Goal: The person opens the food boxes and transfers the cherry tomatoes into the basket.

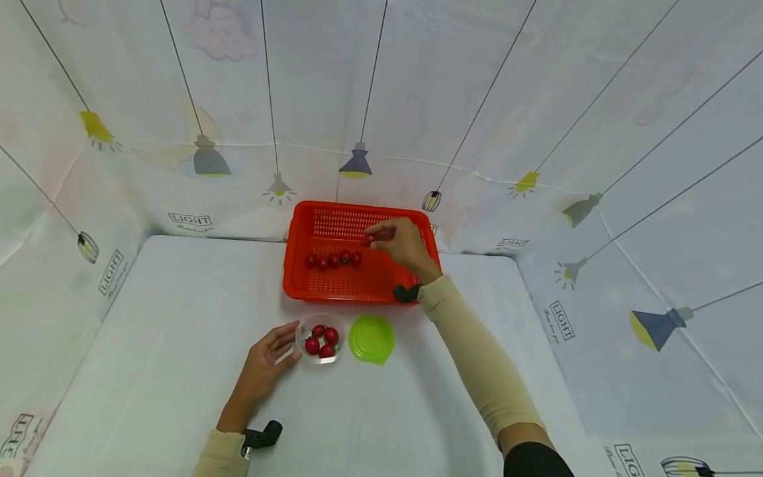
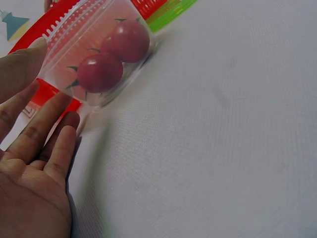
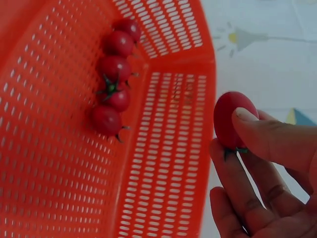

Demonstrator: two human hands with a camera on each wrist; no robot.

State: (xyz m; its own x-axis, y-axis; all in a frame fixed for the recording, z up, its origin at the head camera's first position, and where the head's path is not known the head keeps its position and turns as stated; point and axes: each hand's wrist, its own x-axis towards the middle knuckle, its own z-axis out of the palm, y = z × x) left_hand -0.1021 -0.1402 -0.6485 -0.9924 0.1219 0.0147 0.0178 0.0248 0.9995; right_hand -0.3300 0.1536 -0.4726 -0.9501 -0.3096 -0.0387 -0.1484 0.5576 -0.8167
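Observation:
My right hand [image 1: 407, 244] is over the right half of a red plastic basket [image 1: 363, 291], pinching a cherry tomato [image 3: 233, 119] between thumb and fingers. Several more cherry tomatoes [image 1: 334, 260] lie in a row on the basket's floor. In front of the basket stands a clear plastic container [image 1: 304, 327] with several tomatoes [image 1: 326, 351] in it. My left hand [image 1: 268, 361] is at the container's left side, its fingers extended along the wall. The left wrist view shows the thumb close to the container and tomatoes [image 2: 100, 73] inside with green stems.
A bright green lid [image 1: 371, 339] lies on the white table [image 1: 197, 318], just right of the clear container. Behind the basket rises a pale cloth wall [image 1: 238, 99] printed with hanging lamps, and it also borders both sides of the table.

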